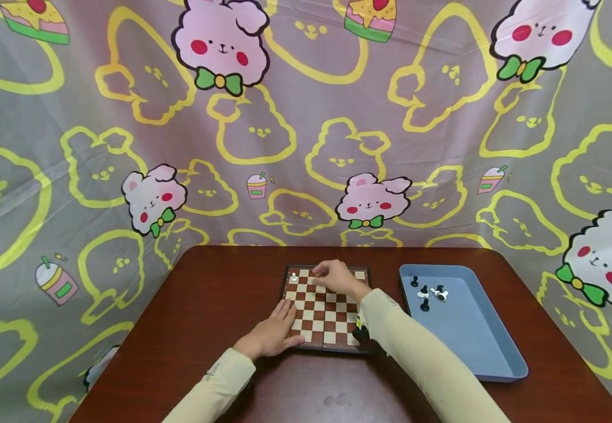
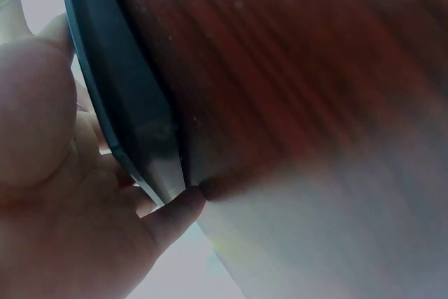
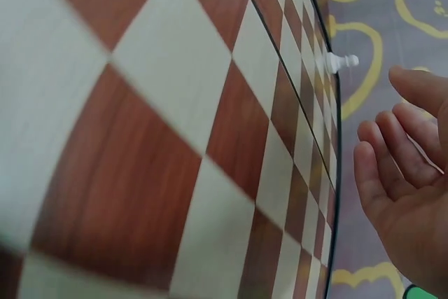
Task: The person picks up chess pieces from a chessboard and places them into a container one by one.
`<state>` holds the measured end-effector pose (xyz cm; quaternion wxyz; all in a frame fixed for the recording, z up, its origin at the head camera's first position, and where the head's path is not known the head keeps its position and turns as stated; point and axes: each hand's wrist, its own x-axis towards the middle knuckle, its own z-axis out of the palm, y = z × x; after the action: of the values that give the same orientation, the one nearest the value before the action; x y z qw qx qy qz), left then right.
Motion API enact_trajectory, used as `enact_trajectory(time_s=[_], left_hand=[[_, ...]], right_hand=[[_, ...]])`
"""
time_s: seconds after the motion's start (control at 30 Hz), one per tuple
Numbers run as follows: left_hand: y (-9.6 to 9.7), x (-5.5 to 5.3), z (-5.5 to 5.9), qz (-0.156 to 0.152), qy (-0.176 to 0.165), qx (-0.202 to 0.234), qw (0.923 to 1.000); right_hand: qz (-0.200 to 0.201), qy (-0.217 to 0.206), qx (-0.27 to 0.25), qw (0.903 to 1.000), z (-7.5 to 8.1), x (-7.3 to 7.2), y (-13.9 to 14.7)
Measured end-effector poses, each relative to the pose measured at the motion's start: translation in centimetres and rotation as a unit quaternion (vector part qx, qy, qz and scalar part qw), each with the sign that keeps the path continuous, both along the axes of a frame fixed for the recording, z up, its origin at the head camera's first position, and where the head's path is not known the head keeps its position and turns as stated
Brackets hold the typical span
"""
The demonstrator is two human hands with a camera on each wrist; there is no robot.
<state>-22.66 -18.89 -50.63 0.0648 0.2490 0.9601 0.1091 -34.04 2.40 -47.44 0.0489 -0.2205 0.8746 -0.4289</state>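
A brown and cream chessboard (image 1: 313, 323) lies on the table. My left hand (image 1: 270, 333) rests at its left edge, straight fingers over the border and thumb along the near corner. In the left wrist view, that hand (image 2: 77, 222) touches the board's dark side (image 2: 122, 68). Over the far half of the board hovers my right hand (image 1: 337, 278). The right wrist view shows this hand (image 3: 413, 152) with fingers loosely bent, thumb apart, and nothing seen between them. A white chess pawn (image 1: 294, 277) stands upright near the far left corner, also visible beyond the fingers (image 3: 341, 61).
Right of the board sits a blue-grey tray (image 1: 488, 338) holding several black and white chess pieces, among them a black piece (image 1: 424, 305) and a white piece (image 1: 441, 294). A patterned curtain (image 1: 306, 117) hangs behind the brown table (image 1: 216, 288).
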Motion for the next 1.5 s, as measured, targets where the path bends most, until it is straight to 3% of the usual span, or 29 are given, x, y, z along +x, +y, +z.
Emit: enact_trajectory(time_s=[0.37, 0.8, 0.97, 1.2, 1.5], left_hand=[[-0.3, 0.1, 0.0, -0.002, 0.003, 0.004, 1.0], [0.4, 0.3, 0.2, 0.003, -0.007, -0.011, 0.9999], [0.3, 0.3, 0.3, 0.008, -0.006, -0.014, 0.9999], [0.4, 0.1, 0.8, 0.004, 0.001, -0.013, 0.9999], [0.3, 0.1, 0.4, 0.006, -0.008, -0.014, 0.9998]], right_hand=[[0.007, -0.015, 0.003, 0.9999, -0.6, -0.5, -2.6], [0.022, 0.042, 0.006, 0.9988, -2.3, -1.4, -3.1], [0.031, 0.034, 0.002, 0.9989, -2.1, -1.8, -3.6], [0.039, -0.01, -0.008, 0.9992, -1.3, -2.0, -3.9], [0.056, 0.031, 0.021, 0.9977, -1.6, -1.7, -4.8]])
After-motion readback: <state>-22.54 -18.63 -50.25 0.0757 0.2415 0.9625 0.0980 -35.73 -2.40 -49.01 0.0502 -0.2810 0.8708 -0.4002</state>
